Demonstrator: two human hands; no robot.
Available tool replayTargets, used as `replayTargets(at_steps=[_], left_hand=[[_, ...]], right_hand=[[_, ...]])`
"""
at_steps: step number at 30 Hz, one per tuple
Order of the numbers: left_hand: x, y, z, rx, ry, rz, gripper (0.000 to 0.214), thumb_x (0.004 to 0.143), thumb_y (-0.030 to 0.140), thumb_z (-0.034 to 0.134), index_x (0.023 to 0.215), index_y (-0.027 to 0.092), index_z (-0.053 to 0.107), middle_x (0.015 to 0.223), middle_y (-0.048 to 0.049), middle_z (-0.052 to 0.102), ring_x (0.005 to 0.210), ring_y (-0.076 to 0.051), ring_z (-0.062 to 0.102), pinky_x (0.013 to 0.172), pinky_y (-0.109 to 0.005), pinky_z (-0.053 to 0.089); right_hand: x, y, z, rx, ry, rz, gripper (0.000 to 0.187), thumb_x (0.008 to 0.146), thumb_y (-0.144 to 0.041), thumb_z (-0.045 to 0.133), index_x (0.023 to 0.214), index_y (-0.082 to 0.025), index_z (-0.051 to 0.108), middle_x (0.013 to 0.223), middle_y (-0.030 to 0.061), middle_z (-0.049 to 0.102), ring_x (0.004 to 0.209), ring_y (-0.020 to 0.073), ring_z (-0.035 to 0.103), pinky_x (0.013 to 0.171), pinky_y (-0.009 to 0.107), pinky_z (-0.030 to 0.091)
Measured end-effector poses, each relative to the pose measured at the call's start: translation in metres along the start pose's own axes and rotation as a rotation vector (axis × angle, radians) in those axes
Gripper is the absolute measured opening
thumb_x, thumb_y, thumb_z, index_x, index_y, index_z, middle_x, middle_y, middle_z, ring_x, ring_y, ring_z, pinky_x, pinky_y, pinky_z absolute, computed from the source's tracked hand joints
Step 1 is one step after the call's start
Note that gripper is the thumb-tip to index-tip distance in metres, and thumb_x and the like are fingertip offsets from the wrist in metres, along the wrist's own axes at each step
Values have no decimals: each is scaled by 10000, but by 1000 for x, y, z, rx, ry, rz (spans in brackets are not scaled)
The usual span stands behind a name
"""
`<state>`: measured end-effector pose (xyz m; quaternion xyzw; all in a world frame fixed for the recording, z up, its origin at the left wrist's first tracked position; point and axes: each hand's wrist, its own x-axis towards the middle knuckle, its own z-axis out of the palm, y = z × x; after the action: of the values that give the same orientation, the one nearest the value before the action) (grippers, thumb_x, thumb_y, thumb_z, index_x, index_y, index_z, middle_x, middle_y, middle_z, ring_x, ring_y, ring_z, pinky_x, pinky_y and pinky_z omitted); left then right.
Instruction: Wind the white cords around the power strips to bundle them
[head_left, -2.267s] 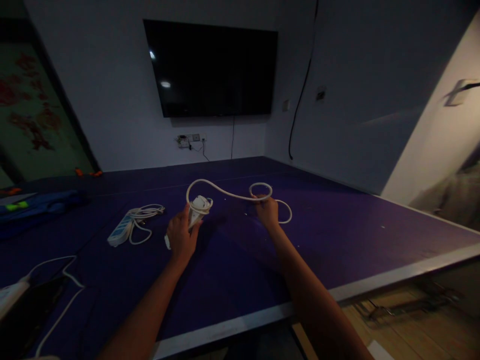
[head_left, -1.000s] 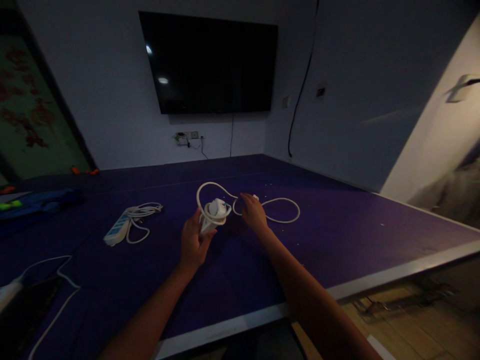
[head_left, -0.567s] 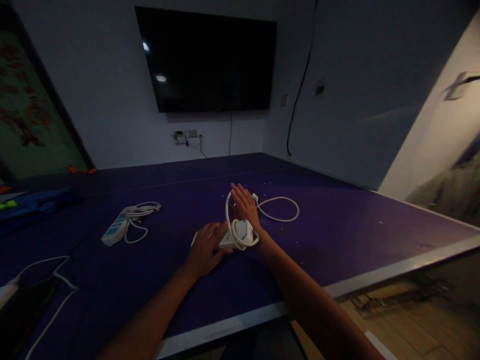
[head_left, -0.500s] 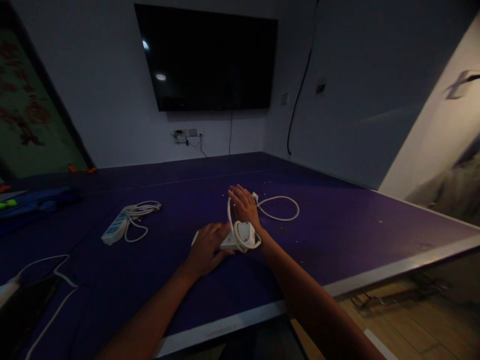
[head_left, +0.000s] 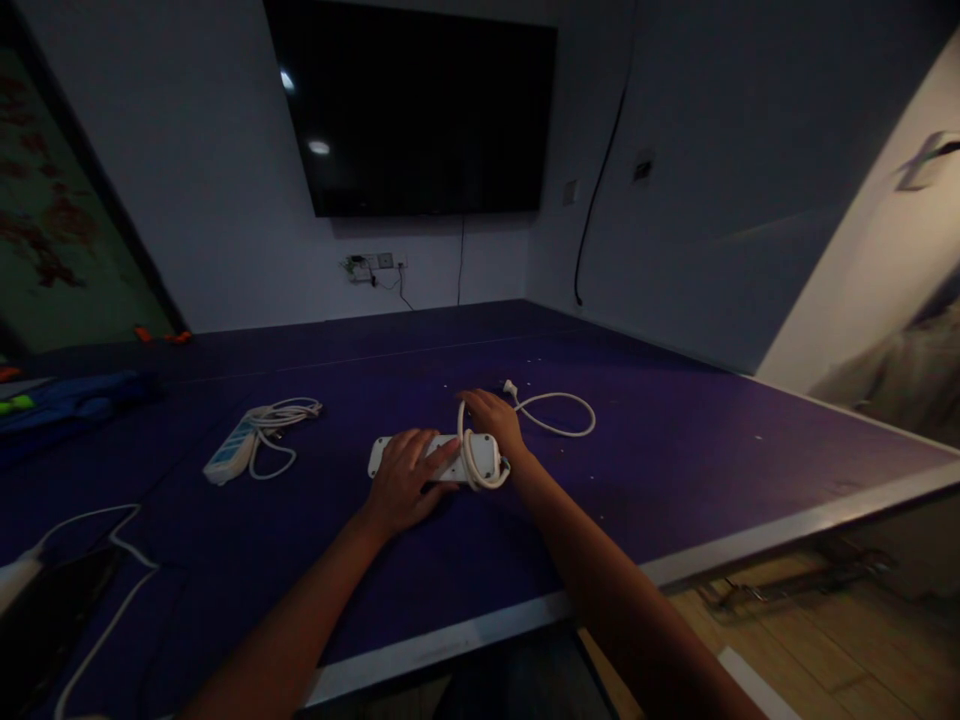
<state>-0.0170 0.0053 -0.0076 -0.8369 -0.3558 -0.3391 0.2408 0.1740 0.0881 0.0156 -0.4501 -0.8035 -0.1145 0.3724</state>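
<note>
A white power strip lies on the purple tabletop, its flat back with small screw holes facing up. My left hand grips its middle, fingers over the top and thumb along the near side. The white power cord is wound around the strip's right end. My right hand is just beyond that end, fingers bent around the cord where it rises from the strip. Past this hand, the free cord forms a loop on the table and ends in a white plug.
A second power strip, with its cord bundled on it, lies to the left. A dark phone-like slab with a white cable is at the near left. Blue cloth lies farther back. The table's pale front edge runs close to me.
The power strip has tipped flat onto the table, showing more of its back. My left hand has shifted slightly left, and my right hand's spread fingers have curled in around the cord.
</note>
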Motion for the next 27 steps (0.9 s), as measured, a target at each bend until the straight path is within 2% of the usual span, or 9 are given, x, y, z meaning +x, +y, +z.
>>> replayTargets(at_steps=[10,15,20,24,27], left_hand=[[-4,0,-2,120,85,-55,508,824,345,513,1325,329,431,1279,-91,494,1183,-287,415,966,-479,339],[-3,2,-2,186,156,-83,512,822,336,521,1326,330,430,1254,-92,510,1157,-279,435,966,-469,333],[-1,3,0,227,167,-241,521,815,377,534,1324,327,434,1231,-86,522,1123,-284,456,964,-462,328],[2,-1,2,192,204,-369,589,799,440,554,1345,277,407,1181,-106,548,1083,-288,469,936,-450,342],[4,-4,3,176,194,-429,607,796,457,552,1349,256,401,1128,-112,564,1039,-284,485,914,-440,353]], right_hand=[[3,-5,4,101,-131,-39,222,851,-154,499,1016,-212,634,993,57,669,905,160,613,779,238,442],[0,-8,9,135,-162,-8,250,811,-172,526,1037,-197,631,1029,69,670,931,182,615,799,257,449],[-8,-12,16,242,-164,-28,362,740,-172,555,1095,-180,624,1054,67,676,971,201,622,812,255,461],[-6,-22,17,86,-275,51,278,765,-159,527,1007,-160,663,976,103,697,904,222,646,733,251,464],[-2,-31,16,-25,-334,81,274,801,-158,489,1012,-175,662,977,111,697,880,220,655,709,248,457]])
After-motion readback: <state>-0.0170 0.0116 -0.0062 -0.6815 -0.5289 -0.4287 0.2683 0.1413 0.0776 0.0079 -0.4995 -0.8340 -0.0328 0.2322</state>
